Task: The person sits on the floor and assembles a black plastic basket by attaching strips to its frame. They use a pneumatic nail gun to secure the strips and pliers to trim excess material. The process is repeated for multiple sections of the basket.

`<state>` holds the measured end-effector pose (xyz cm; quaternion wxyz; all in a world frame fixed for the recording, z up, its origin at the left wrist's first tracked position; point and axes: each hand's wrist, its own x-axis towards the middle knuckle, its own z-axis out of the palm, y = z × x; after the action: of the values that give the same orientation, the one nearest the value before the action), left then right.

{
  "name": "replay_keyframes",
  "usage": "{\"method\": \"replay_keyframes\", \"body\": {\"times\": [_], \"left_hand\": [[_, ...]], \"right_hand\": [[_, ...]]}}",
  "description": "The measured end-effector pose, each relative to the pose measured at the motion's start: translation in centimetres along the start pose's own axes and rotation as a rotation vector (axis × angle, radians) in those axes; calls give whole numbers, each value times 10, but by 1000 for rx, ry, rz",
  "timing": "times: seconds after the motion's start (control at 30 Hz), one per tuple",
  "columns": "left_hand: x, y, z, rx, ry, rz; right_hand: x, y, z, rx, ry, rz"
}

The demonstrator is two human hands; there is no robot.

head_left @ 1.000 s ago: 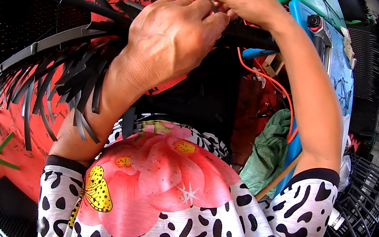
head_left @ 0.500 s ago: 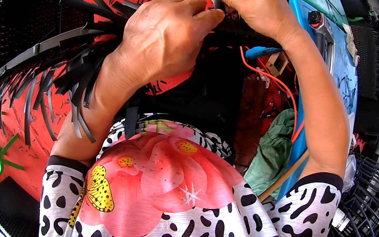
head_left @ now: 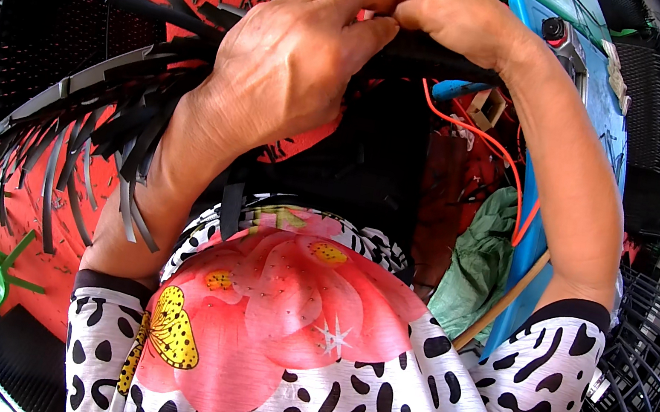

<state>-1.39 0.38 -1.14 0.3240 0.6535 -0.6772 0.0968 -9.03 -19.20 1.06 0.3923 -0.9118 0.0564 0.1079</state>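
Holding left hand (head_left: 289,53) and right hand (head_left: 447,11) close together, cannot tell if clamped; risking a snag from loose black strips (head_left: 150,126) by left forearm (head_left: 196,133)

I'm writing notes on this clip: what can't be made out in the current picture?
All in the head view:
Anything between the fingers of the left hand and right hand: covered by those hands.
Left palm: hidden by the back of that hand.
Black woven panel: weave partly lost in shadow.
Black lattice: outer side cut off by dark rim.
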Motion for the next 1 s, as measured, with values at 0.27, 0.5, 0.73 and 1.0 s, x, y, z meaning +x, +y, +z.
{"method": "replay_keyframes", "body": {"times": [0.27,0.5,0.73,1.0], "left_hand": [[3,-5,-3,-30,-8,-38],[3,-7,-5,-105,-68,-90],[1,-6,-3,-95,-39,-64],[-1,0,2,-75,50,-118]], "right_hand": [[-36,-18,23,-251,576,-305],[-41,-6,71,-589,900,-648],[-44,-7,70,-351,953,-761],[-39,-18,42,-462,781,-680]]}}
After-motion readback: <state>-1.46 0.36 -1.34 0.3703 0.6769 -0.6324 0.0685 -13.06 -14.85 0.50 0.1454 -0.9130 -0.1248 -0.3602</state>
